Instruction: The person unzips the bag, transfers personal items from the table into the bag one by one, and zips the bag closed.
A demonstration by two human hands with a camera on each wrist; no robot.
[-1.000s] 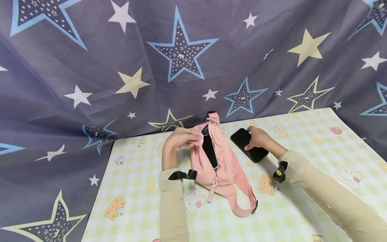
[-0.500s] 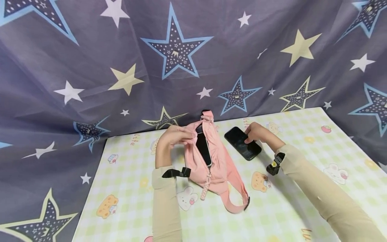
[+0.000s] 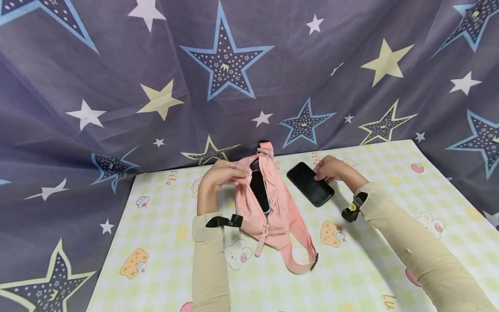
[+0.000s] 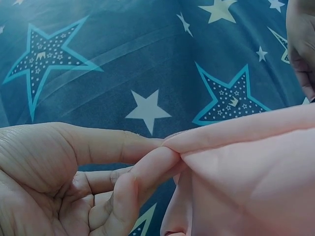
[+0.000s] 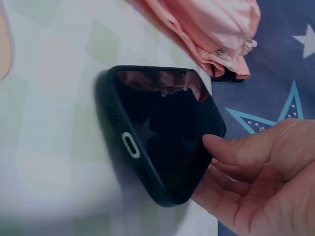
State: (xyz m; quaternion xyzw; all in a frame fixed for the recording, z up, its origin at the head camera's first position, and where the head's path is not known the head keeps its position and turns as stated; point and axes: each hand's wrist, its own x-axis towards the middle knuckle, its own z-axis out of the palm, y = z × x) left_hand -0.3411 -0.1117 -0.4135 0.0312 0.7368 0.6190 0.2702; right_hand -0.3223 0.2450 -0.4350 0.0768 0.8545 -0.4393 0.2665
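A pink sling bag [image 3: 278,216] lies on the table with its zipped mouth spread apart. Inside the opening shows a black-screened phone [image 3: 259,190] with a pale edge. My left hand [image 3: 224,175] pinches the left edge of that opening between thumb and fingers; the left wrist view shows the pink fabric [image 4: 236,157] drawn taut from the fingertips. To the right of the bag, my right hand [image 3: 331,169] grips a second phone in a black case [image 5: 162,128], thumb on the screen and fingers beneath. Its screen faces up, and its charging-port end is toward the right wrist camera.
The table wears a green-and-white checked cloth [image 3: 163,260] with cartoon prints. Behind it hangs a dark star-patterned curtain [image 3: 249,39]. The bag's looped strap [image 3: 298,264] trails toward the front, and a braided zipper pull [image 3: 262,238] hangs at the opening's lower end.
The phone in my right hand has turned so its screen shows more fully, with the hand drawn back toward its right edge. My left hand keeps its pinch. The head view has shifted slightly.
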